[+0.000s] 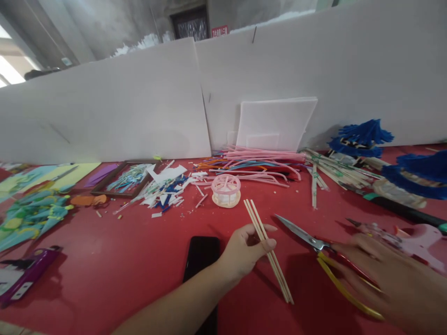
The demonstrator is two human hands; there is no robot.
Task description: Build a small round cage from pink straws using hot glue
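My left hand [240,251] pinches a few thin wooden sticks [262,229] between thumb and fingers, above the red tabletop. They run side by side, slanting down to the right. At the right, my right hand [391,274] lies over the handles of a pair of scissors [307,237]. Its fingers look stretched out and are blurred by motion; how firmly they touch the handles is unclear. The scissors have red and yellow handles, and their blades point to the upper left. Beyond the sticks stands a small round pink and cream frame [226,190]. A black phone [201,256] lies partly under my left forearm.
A pink glue gun [415,242] lies beside my right hand. Behind are pink fuzzy stems [258,158], bundled sticks [335,170] and blue-roofed models [363,137]. White scraps [167,179], a brown frame [101,188] and a purple tool [30,274] are leftward. White boards [139,102] border the back.
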